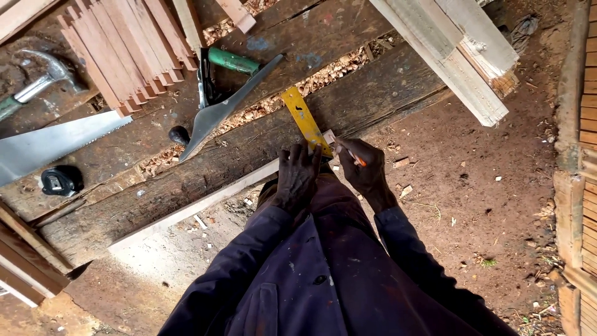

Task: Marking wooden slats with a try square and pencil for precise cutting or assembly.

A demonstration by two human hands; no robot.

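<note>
My left hand (297, 176) presses flat on the stock of a yellow try square (305, 120) laid across the end of a thin pale wooden strip (205, 202) that runs along the edge of a rough dark workbench (186, 165). My right hand (367, 168) grips an orange pencil (356, 157) with its tip at the strip's end, beside the square's blade. Both arms wear dark blue sleeves.
On the bench lie a green-handled trowel-like tool (227, 102), a handsaw blade (56, 143), a hammer (37, 84), a black tape measure (61, 180) and a row of reddish wooden slats (124, 50). Pale planks (454, 50) lean at upper right. Dirt floor (472, 205) lies right.
</note>
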